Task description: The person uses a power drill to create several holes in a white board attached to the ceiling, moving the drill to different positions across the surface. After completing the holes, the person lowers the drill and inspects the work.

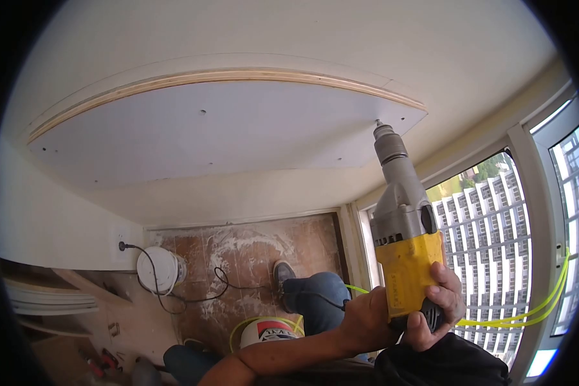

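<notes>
A yellow and grey power drill (408,260) points away from me, with both my hands at its rear. My left hand (368,316) is closed around it from the left, its fingers partly hidden behind the body. Curled over the motor end from the right is my right hand (445,307). The drill's tip meets a pale panel (238,128) near its right end, close to a small dark hole. Several such holes dot the panel, and its curved upper edge shows layered wood. The panel sits against the wall (289,32).
A black cord (225,293) trails across the dusty tiled floor (251,251) to a wall socket (122,246). A white bucket (156,270) stands near the wall, another bucket (270,331) by my legs. Yellow-green cable (527,316) crosses the window at right. Curved boards (51,299) lie at left.
</notes>
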Action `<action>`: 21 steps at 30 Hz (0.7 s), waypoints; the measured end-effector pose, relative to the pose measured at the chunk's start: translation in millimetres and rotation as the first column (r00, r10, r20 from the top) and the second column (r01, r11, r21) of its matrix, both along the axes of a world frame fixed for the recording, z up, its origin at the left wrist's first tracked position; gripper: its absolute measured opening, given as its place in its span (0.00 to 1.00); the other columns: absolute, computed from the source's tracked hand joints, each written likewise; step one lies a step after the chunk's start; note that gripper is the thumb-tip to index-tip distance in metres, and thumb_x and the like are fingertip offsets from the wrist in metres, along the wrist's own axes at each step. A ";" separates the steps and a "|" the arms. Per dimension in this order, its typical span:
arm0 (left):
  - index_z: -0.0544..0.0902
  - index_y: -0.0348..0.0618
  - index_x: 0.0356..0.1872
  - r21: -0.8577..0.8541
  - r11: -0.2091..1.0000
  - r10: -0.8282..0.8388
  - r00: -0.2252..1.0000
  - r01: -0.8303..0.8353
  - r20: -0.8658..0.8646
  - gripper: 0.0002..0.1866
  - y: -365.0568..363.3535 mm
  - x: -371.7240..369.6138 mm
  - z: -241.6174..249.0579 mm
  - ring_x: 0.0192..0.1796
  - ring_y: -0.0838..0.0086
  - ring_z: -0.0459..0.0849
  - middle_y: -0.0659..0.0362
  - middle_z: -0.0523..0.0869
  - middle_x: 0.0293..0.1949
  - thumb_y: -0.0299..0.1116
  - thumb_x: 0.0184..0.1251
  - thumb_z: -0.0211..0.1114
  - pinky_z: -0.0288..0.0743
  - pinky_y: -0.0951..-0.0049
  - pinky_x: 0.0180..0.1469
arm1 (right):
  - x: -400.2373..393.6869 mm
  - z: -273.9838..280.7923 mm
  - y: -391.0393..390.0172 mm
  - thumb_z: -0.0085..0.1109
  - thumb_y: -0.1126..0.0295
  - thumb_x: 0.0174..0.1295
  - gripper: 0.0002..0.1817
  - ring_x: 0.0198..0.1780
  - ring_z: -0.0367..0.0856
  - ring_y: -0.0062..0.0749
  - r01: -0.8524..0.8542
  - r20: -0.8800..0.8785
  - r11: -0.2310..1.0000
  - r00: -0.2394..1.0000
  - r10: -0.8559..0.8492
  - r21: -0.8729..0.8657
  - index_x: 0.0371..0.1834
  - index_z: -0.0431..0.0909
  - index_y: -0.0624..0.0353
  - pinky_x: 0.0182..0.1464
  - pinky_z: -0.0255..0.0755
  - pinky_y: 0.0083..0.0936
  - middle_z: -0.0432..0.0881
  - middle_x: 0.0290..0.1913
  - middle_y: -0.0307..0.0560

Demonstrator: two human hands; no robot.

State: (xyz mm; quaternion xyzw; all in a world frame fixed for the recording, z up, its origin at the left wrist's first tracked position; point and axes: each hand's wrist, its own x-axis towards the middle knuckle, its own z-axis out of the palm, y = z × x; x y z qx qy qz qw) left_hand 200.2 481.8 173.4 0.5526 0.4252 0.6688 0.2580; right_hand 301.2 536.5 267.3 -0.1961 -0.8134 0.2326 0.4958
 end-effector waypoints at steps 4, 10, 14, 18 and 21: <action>0.77 0.36 0.44 0.049 0.999 0.002 0.998 -0.004 0.059 0.19 4.8 -1.1 4.6 0.25 0.54 0.85 0.51 0.81 0.30 0.35 0.61 0.77 0.80 0.57 0.26 | 1.6 -1.8 0.0 0.69 0.69 0.47 0.28 0.75 0.67 0.93 0.006 -0.008 1.000 1.000 -0.006 -0.002 0.55 0.86 0.68 0.80 0.43 0.81 0.82 0.66 0.71; 0.77 0.36 0.44 0.058 0.998 0.020 0.999 -0.022 0.048 0.20 7.2 -1.1 5.0 0.25 0.54 0.86 0.51 0.80 0.30 0.35 0.61 0.78 0.80 0.58 0.26 | 1.1 1.7 2.2 0.68 0.67 0.49 0.28 0.76 0.66 0.90 0.000 0.015 1.000 1.000 0.000 -0.025 0.56 0.86 0.67 0.81 0.43 0.80 0.82 0.67 0.70; 0.84 0.45 0.54 -0.142 0.989 0.022 0.991 -0.041 -0.135 0.23 -1.5 12.3 -1.9 0.36 0.56 0.93 0.53 0.87 0.40 0.41 0.59 0.78 0.88 0.59 0.36 | 8.4 3.5 6.1 0.70 0.65 0.51 0.28 0.77 0.66 0.86 0.049 0.057 0.997 0.997 -0.045 -0.058 0.58 0.86 0.61 0.82 0.45 0.77 0.81 0.69 0.67; 0.82 0.42 0.52 -0.195 0.981 0.006 1.000 -0.007 -0.001 0.23 1.2 6.3 13.1 0.39 0.49 0.92 0.49 0.88 0.40 0.37 0.58 0.80 0.87 0.55 0.40 | -21.7 19.9 14.3 0.74 0.45 0.51 0.47 0.85 0.61 0.65 -0.028 -0.150 0.925 0.988 -0.032 -0.379 0.74 0.79 0.59 0.85 0.51 0.62 0.70 0.79 0.68; 0.79 0.36 0.48 -0.189 0.979 0.081 0.997 -0.078 0.011 0.24 -3.1 0.3 26.8 0.39 0.44 0.92 0.45 0.89 0.38 0.33 0.57 0.82 0.87 0.53 0.40 | -34.7 19.6 36.8 0.73 0.44 0.54 0.59 0.80 0.69 0.63 -0.450 -0.499 0.577 0.863 0.083 -0.682 0.85 0.59 0.64 0.77 0.69 0.56 0.68 0.79 0.70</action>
